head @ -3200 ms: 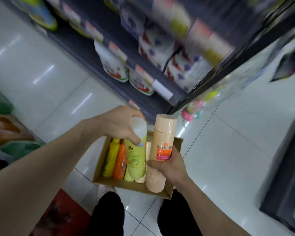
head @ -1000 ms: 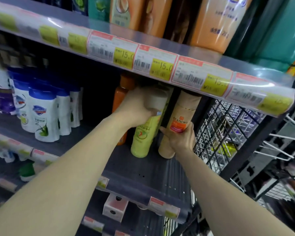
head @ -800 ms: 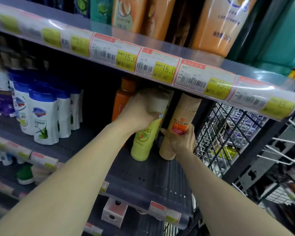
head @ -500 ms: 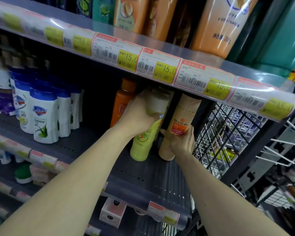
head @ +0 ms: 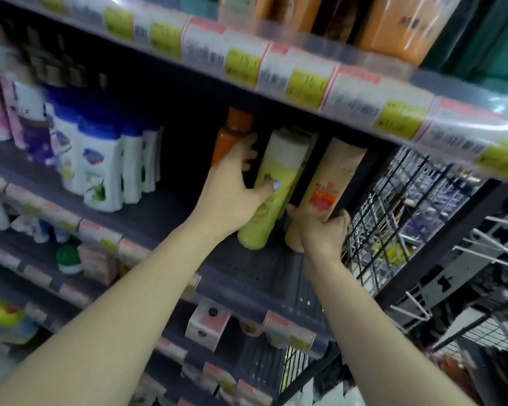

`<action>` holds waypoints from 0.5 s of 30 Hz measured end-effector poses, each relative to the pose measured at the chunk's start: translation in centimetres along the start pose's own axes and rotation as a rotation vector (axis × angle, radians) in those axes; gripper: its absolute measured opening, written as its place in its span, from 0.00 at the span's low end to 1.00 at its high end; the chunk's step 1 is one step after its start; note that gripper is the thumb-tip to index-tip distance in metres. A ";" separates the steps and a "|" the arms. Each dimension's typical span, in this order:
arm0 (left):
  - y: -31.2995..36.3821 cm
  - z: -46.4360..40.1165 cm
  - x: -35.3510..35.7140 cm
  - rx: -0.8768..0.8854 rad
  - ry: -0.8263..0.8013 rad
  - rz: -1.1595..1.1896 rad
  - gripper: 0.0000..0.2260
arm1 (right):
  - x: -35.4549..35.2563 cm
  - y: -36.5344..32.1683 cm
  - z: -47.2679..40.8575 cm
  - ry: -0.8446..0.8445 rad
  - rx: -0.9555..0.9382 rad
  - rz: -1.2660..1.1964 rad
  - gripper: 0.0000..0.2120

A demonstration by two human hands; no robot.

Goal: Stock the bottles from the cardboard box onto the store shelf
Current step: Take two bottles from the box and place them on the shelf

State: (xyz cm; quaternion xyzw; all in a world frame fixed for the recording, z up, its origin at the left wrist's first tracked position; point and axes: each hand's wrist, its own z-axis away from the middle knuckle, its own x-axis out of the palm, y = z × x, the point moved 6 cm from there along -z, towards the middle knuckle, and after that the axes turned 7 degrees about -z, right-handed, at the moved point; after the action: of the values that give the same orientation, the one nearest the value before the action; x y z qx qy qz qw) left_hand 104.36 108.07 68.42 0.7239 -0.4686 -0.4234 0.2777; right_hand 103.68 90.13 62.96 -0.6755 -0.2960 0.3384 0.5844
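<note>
A yellow-green bottle (head: pixel 279 183) with a white cap stands on the dark shelf board (head: pixel 264 276). My left hand (head: pixel 232 197) wraps its middle, thumb across the front. Right beside it a tan bottle (head: pixel 332 186) with an orange label leans on the same board, and my right hand (head: pixel 320 230) grips its lower part. An orange bottle (head: pixel 232 133) stands just behind my left fingers. The cardboard box is out of view.
White bottles with blue caps (head: pixel 100 159) fill the left of this shelf. A price-label strip (head: pixel 305 77) runs overhead under a row of orange bottles (head: pixel 393 24). A black wire grid (head: pixel 393 218) closes the shelf's right end. Lower shelves hold small boxes (head: pixel 207 323).
My left hand has slid from the green bottle's cap down to its middle. Both bottles sit a little deeper on the shelf. The camera has tilted and the view is blurred.
</note>
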 end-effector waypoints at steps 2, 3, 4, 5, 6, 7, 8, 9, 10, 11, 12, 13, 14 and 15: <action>-1.5 3.7 -0.7 -0.042 0.025 0.016 0.27 | -1.2 0.9 5.6 -0.056 -0.047 -0.198 0.36; -2.7 6.0 -0.9 -0.065 0.037 0.017 0.23 | -2.1 2.0 8.8 -0.099 -0.065 -0.255 0.27; -4.1 8.6 -1.1 -0.101 0.052 0.012 0.19 | -2.9 3.4 12.0 -0.148 -0.071 -0.282 0.22; -5.7 11.4 -1.3 -0.143 0.071 0.004 0.16 | -3.8 5.5 14.9 -0.196 -0.054 -0.300 0.19; -7.5 14.3 -1.4 -0.192 0.086 -0.007 0.13 | -4.5 8.3 17.6 -0.245 -0.002 -0.305 0.17; -9.5 17.4 -1.3 -0.255 0.089 -0.021 0.12 | -5.2 11.9 19.7 -0.291 0.083 -0.285 0.16; -11.8 20.7 -0.8 -0.331 0.072 -0.044 0.11 | -6.0 16.0 21.5 -0.332 0.185 -0.232 0.15; -14.3 24.4 -0.1 -0.417 0.037 -0.066 0.11 | -6.8 20.3 23.1 -0.382 0.289 -0.155 0.14; -17.1 28.3 0.8 -0.514 -0.010 -0.083 0.11 | -7.7 24.7 24.4 -0.424 0.389 -0.058 0.12; -19.8 32.3 1.9 -0.613 -0.055 -0.081 0.12 | -8.6 29.0 25.5 -0.463 0.477 0.039 0.11; -22.4 36.3 3.0 -0.709 -0.101 -0.069 0.13 | -9.6 33.2 26.5 -0.509 0.552 0.137 0.10; -24.6 40.1 4.2 -0.791 -0.147 -0.058 0.12 | -10.5 37.4 27.3 -0.546 0.612 0.240 0.10; -26.6 43.7 5.4 -0.860 -0.185 -0.063 0.10 | -11.4 41.4 28.0 -0.566 0.668 0.333 0.10; -28.7 47.2 6.7 -0.925 -0.218 -0.091 0.10 | -12.2 45.2 28.7 -0.586 0.726 0.408 0.10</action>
State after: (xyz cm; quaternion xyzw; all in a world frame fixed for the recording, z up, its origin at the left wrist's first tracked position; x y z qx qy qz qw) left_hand 77.25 113.39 20.18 0.4954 -0.2251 -0.6727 0.5014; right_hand 73.60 90.92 17.02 -0.3496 -0.1727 0.7020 0.5960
